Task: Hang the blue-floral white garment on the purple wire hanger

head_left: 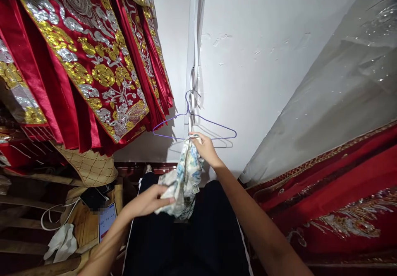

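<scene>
A purple wire hanger (198,123) hangs from a white cord against the white wall. My right hand (205,148) is raised to the hanger's bottom bar and pinches the top edge of a floral blue, white and yellow cloth (185,176). My left hand (148,200), lower and to the left, grips the same cloth at its bottom corner. The cloth hangs bunched between the two hands, over my dark trousers.
Red garments with gold and silver embroidery (93,61) hang at the upper left. More red embroidered fabric under clear plastic (341,185) lies on the right. At lower left sit a phone (107,222), a white cable, a crumpled tissue (62,243) and a woven hat (89,166).
</scene>
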{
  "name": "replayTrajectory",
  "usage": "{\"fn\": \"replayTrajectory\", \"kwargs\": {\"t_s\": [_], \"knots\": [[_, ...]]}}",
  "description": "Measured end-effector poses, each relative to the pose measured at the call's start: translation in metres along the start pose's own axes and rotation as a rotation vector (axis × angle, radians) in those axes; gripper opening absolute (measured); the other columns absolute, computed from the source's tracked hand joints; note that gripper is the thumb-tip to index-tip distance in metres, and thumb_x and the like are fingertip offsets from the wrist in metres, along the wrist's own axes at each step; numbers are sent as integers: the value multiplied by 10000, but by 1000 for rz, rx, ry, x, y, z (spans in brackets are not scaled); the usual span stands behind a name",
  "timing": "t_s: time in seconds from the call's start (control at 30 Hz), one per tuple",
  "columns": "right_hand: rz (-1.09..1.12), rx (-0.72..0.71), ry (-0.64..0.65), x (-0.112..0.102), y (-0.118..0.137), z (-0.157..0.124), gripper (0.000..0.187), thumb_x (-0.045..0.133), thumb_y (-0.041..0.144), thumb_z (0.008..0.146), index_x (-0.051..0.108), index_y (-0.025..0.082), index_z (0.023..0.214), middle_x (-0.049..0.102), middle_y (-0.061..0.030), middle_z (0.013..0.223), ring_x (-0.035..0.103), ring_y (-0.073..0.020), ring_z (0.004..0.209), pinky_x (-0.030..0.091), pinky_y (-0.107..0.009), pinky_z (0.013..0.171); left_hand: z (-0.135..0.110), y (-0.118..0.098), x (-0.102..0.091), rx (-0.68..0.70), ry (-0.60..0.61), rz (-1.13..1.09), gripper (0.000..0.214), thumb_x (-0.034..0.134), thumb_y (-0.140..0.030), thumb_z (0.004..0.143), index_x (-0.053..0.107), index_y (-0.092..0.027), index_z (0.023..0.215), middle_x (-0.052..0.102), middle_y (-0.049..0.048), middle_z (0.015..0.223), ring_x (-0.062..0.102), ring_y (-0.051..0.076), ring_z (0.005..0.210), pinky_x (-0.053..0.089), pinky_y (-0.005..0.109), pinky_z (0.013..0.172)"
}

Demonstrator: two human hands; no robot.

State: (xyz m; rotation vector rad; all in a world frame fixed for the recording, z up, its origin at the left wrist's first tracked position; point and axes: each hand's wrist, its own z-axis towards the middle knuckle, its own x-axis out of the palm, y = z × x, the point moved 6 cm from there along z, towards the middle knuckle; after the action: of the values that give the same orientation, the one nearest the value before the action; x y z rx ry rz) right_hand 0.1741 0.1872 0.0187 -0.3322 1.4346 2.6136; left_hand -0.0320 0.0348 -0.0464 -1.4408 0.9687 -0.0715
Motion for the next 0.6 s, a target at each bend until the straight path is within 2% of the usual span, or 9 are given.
{"fn": "replayTrajectory", "kwargs": {"t_s": [0.07,0.13,0.2,0.3,0.43,0.5,0.6], "knots": [[-104,50,113,8,-22,-8,396,577,364,883,680,243,1246,684,-73,1277,610,-270,1214,430,-431,1078,-7,3,16,-25,79,34,382,504,-511,905,545,-161,758,457,-21,694,381,115,644,323,222,588],[-181,69,197,3,-37,-19,451,582,369,889,632,280,1327,641,-56,1351,565,-277,1286,412,-437,1108,-14,14,22,-99,82,159,263,540,-409,880,554,-171,769,502,-19,712,419,122,647,346,228,614],[-261,97,223,-12,-46,-28,493,579,406,901,586,300,1382,614,-57,1387,537,-296,1320,427,-451,1098,-19,28,17,-200,55,292,169,536,-316,856,582,-176,774,563,1,731,490,145,661,373,241,643],[-405,166,221,-38,-54,-36,540,591,472,896,560,290,1404,625,-93,1365,538,-351,1308,466,-495,1044,-18,40,-6,-303,-19,423,161,497,-254,861,641,-188,831,652,57,821,603,195,749,409,262,693],[-447,150,197,-55,-54,-39,523,553,466,923,532,299,1418,631,-79,1359,554,-341,1292,462,-495,1044,-3,25,-36,-315,-88,605,177,491,-233,862,665,-213,885,704,99,935,669,247,870,431,292,735],[-409,108,160,-55,-51,-38,534,533,455,937,494,312,1449,608,-57,1392,567,-320,1282,466,-475,1047,7,12,-45,-333,-114,716,178,492,-203,847,660,-221,905,712,105,959,679,266,901,438,306,742],[-343,60,128,-47,-47,-30,596,527,446,941,411,318,1512,571,-44,1437,550,-296,1307,454,-449,1069,17,-9,-51,-375,-219,845,241,466,-177,857,637,-228,1017,708,121,987,684,290,943,447,322,738]]}}
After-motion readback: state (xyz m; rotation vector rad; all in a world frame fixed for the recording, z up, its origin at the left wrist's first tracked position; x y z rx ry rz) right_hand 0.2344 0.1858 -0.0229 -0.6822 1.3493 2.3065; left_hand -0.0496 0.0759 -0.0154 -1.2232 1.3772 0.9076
